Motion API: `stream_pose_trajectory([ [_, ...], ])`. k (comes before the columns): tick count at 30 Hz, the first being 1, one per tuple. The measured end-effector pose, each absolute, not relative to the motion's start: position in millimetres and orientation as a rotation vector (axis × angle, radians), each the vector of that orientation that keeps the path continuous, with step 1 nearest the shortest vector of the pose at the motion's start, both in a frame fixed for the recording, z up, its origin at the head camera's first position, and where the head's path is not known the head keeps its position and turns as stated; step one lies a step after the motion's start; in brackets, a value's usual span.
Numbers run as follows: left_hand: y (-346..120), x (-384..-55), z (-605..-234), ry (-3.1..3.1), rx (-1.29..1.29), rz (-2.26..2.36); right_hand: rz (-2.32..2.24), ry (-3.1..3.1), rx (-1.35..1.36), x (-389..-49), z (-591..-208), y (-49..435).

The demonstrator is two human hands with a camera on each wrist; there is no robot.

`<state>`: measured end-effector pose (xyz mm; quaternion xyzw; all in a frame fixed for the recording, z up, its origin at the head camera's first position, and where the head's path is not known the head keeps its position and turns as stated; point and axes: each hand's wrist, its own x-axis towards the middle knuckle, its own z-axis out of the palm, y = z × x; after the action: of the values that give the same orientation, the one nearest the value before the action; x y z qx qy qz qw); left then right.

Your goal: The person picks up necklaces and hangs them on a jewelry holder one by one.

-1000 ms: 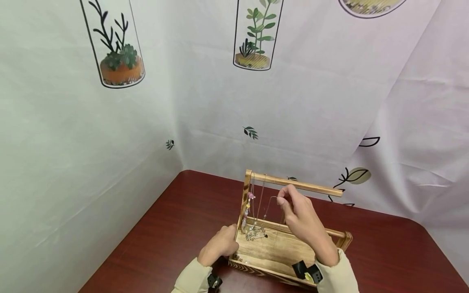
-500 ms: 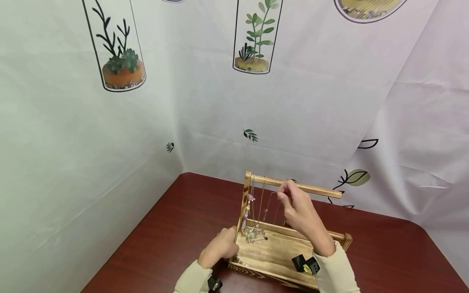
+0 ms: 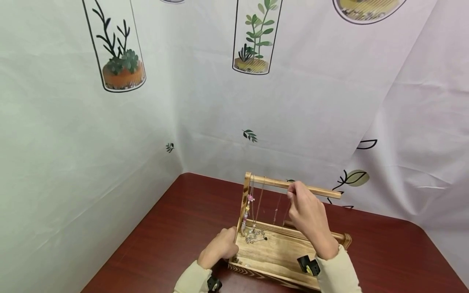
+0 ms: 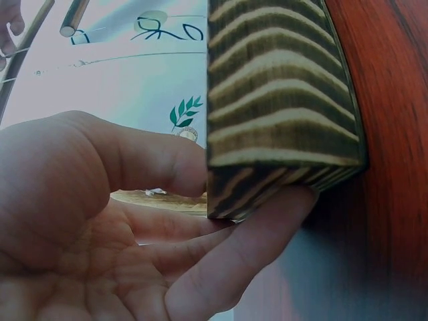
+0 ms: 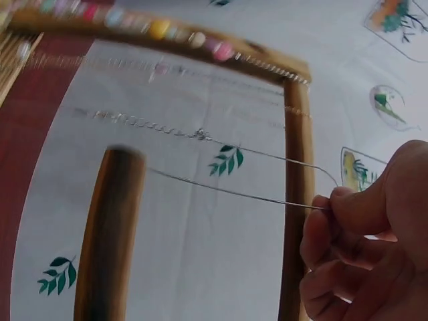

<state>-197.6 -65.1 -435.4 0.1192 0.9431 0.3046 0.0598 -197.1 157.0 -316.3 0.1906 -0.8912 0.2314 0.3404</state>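
Note:
My right hand (image 3: 310, 213) is at the top rail of a wooden jewelry stand (image 3: 271, 182). Thumb and forefinger pinch a thin silver necklace (image 5: 267, 199), whose strands hang down below the rail. My left hand (image 3: 221, 245) grips the left end of the stand's base; in the left wrist view, thumb and fingers clasp the edge of its striped wooden wall (image 4: 277, 93). Left of the right hand, a beaded strand (image 3: 246, 215) and fine chains hang from the rail. A silver chain bracelet (image 3: 255, 236) lies in the tray (image 3: 282, 254) below.
Small dark items (image 3: 238, 261) lie in the tray's front left corner. A lower wooden rod (image 3: 288, 224) sticks out behind the tray. The stand rests on a dark red table (image 3: 165, 232), with a patterned white cloth (image 3: 212, 101) behind and to the left.
My right hand first rose slightly, then moved right along the rail, carrying the pinched necklace with it. The left hand keeps its grip on the base.

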Motion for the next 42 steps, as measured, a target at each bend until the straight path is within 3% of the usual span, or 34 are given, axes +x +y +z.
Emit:
stream_pose_trajectory([
  [42,-65,-197,-436,2.844,0.336,0.949,0.627,-2.194,0.352,-179,-307,239],
])
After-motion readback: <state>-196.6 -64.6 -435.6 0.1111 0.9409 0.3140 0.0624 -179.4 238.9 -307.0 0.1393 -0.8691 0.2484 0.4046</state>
